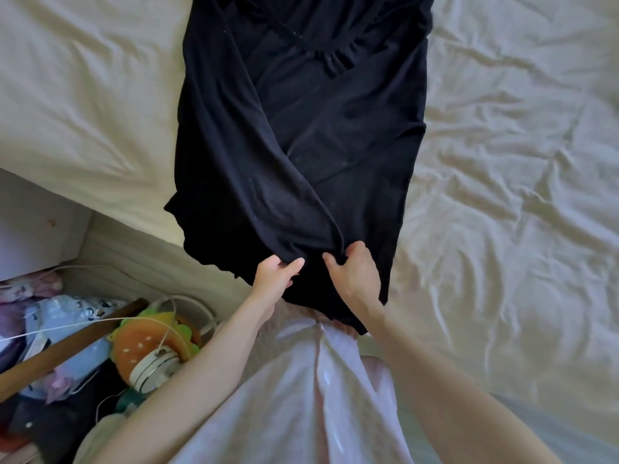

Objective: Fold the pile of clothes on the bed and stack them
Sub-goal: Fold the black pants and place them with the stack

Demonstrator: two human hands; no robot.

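A long black garment (301,128) lies stretched out on the bed's cream sheet (502,162), running from the far edge toward me, with gathered fabric near its top. My left hand (276,274) pinches its near hem, thumb on top. My right hand (355,272) grips the same hem just to the right, fingers curled into the cloth. The hem is lifted and bunched between both hands; its near end hangs over my pale pink clothing (318,380).
The bed's left edge (140,209) drops to a gap holding a burger-shaped plush (147,343), white cables, a wooden stick (67,343) and patterned fabrics. Wrinkled sheet spreads wide to the right of the garment.
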